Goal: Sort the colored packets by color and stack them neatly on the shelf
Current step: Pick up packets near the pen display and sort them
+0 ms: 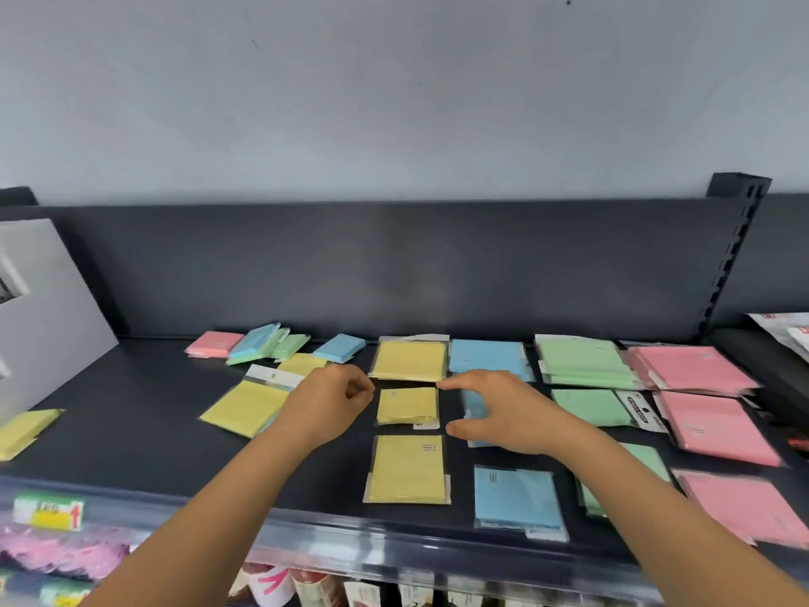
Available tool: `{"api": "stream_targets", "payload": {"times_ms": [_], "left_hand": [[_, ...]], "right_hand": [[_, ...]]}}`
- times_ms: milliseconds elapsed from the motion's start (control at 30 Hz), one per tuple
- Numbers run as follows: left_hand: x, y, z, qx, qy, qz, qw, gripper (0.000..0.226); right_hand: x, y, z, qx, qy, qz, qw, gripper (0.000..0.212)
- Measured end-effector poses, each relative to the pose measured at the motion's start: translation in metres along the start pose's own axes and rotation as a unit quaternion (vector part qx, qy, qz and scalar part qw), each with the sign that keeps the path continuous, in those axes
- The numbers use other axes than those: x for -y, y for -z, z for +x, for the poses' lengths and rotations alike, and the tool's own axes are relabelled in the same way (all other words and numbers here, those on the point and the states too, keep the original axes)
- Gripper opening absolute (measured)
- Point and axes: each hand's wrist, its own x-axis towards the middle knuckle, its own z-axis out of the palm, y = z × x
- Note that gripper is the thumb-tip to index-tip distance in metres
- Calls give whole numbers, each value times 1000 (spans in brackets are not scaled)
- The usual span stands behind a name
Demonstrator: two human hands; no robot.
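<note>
Dark shelf [131, 431] carries coloured packets in partial order. Yellow column at centre: far yellow packet [410, 359], small middle yellow packet [407, 406], near yellow packet [408, 468], each lying flat and apart from the next. Right of these, a blue column: far blue packet [487, 358] and near blue packet [516, 501], with a third between them mostly hidden under the right hand. Further right, green packets [584, 362] stacked at the far end, then pink packets [696, 370] in three piles at the right edge. Unsorted items lie far left: a loose heap of pink, blue and green packets [258, 346], and a larger tilted yellow packet [247, 407] near the left hand. Left hand [332, 398] sits just left of the small middle yellow packet, fingers curled in, holding nothing visible. Right hand [494, 409] hovers just right of that packet, fingers and thumb spread apart, gripping nothing.
</note>
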Motion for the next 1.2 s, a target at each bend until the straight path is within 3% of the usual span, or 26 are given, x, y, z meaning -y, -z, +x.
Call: {"api": "stream_targets", "payload": {"times_ms": [200, 400, 667, 767, 933, 1067, 1200], "left_hand": [[55, 28, -4, -23, 27, -7, 999, 17], [157, 74, -12, -32, 57, -26, 998, 16], [298, 132, -5, -50, 71, -35, 996, 16], [330, 141, 0, -44, 69, -40, 996, 15], [356, 142, 9, -40, 43, -62, 996, 17], [349, 136, 28, -25, -15, -45, 999, 28], [332, 119, 57, 32, -104, 80, 991, 52]], "right_hand": [[46, -16, 30, -17, 2, -17, 1000, 59], [119, -71, 95, 11, 15, -12, 1000, 61], [198, -154, 174, 83, -81, -89, 989, 86], [213, -165, 191, 67, -128, -135, 980, 73], [225, -178, 207, 69, -113, -184, 974, 17], [234, -177, 210, 22, -122, -157, 980, 18], [234, -174, 213, 18, -135, -173, 975, 19]]}}
